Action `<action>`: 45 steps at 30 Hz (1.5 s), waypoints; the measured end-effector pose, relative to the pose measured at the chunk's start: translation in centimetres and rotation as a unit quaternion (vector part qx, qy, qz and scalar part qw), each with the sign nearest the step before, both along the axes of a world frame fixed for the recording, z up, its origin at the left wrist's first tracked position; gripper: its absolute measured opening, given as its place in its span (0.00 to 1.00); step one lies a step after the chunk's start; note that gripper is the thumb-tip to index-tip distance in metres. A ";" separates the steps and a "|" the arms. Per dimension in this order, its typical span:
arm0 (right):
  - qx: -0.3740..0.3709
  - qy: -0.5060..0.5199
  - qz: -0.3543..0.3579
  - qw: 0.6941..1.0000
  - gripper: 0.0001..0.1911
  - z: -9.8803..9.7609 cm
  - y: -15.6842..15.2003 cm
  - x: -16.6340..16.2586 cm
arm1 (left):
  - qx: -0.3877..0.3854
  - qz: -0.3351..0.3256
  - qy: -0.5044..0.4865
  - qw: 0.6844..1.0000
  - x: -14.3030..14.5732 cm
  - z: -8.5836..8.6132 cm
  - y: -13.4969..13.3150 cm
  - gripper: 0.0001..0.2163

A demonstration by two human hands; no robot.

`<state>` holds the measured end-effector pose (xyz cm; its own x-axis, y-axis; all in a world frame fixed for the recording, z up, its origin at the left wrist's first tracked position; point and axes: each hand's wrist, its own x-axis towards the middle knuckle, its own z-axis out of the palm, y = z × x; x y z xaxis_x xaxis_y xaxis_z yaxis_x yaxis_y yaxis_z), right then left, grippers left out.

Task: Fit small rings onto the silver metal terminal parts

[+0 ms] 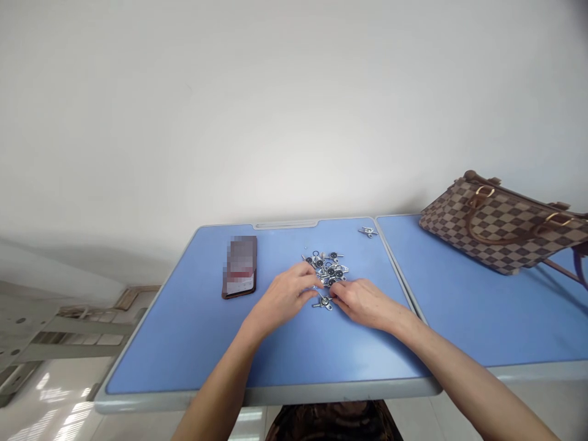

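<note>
A pile of small silvery metal fittings with black round parts [331, 269] lies on the blue table. My left hand [289, 293] is at the pile's left side, thumb and fingertips drawn together in a pinch; a thin shiny bit shows at them, too small to name. From the right comes my right hand [361, 300], its fingers closed and their tips against the right edge of a single metal fitting [325, 302]. This fitting lies just in front of the pile, between both hands. My fingers hide part of the pile.
A phone in a brown case [241, 266] lies left of my hands. Farther back is a small group of metal pieces [368, 232]. A checkered handbag [505, 223] rests on the adjoining table [478, 306] at right. The wall [294, 122] stands behind.
</note>
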<state>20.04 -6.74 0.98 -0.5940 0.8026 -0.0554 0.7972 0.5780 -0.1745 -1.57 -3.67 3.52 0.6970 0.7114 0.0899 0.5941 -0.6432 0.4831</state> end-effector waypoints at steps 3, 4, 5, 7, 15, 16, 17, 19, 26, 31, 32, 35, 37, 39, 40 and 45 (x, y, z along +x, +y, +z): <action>0.001 -0.003 0.002 1.000 0.09 -0.1 0.0 0.1 | 0.033 -0.041 0.032 0.998 1.0 -0.9 -0.4 0.10; 0.002 -0.004 0.002 1.000 0.09 -0.2 0.1 0.1 | 0.043 -0.044 0.047 0.997 1.2 -1.2 -0.4 0.10; 0.002 -0.006 0.000 1.000 0.09 -0.2 0.1 0.1 | 0.049 -0.049 0.058 0.996 1.4 -1.5 -0.4 0.10; 0.000 -0.007 -0.002 1.000 0.10 -0.3 0.1 0.1 | 0.050 -0.054 0.073 0.995 1.5 -1.7 -0.4 0.09; -0.013 -0.002 -0.007 1.000 0.08 0.0 0.1 0.0 | 0.043 -0.033 0.080 0.995 2.0 -1.5 -0.8 0.04; -0.013 -0.001 -0.007 1.000 0.08 0.0 0.1 0.0 | 0.041 -0.030 0.078 0.996 2.1 -1.6 -0.9 0.04; -0.013 -0.001 -0.007 1.000 0.08 0.0 0.1 0.0 | 0.036 -0.026 0.076 0.996 2.2 -1.6 -0.9 0.03; -0.012 0.000 -0.005 1.000 0.08 0.0 0.1 0.0 | 0.024 -0.019 0.070 0.997 2.2 -1.7 -0.9 0.03; -0.015 -0.004 -0.011 1.000 0.08 0.0 0.2 0.0 | 0.089 -0.046 0.142 0.985 2.4 -1.7 -1.0 0.09; -0.011 -0.004 -0.011 1.000 0.08 0.1 0.2 0.0 | 0.118 -0.021 0.161 0.980 2.5 -1.8 -0.8 0.10; -0.011 -0.004 -0.011 1.000 0.08 0.1 0.2 0.0 | 0.106 -0.001 0.149 0.983 2.4 -1.7 -0.7 0.10; -0.010 -0.004 -0.013 1.000 0.08 0.2 0.1 0.0 | 0.051 0.070 0.088 0.992 1.9 -1.4 -0.2 0.10; -0.011 -0.005 -0.014 1.000 0.08 0.3 0.1 0.1 | 0.011 0.106 0.042 0.993 1.4 -1.2 0.2 0.10; -0.014 -0.005 -0.016 1.000 0.07 0.4 0.1 0.1 | -0.024 0.120 0.024 0.992 1.0 -1.3 0.7 0.10; -0.017 -0.005 -0.017 1.000 0.07 0.4 0.1 0.1 | -0.038 0.121 0.029 0.991 0.8 -1.4 0.9 0.10; -0.027 -0.004 -0.020 0.999 0.07 0.5 0.2 0.1 | -0.063 0.116 0.075 0.988 0.4 -1.7 1.4 0.08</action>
<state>20.17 -6.57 1.52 -0.5605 0.8216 -0.1040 0.8213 0.5354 -0.1971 -1.16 -2.32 1.82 0.5129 0.8524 -0.1017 0.7898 -0.4221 0.4450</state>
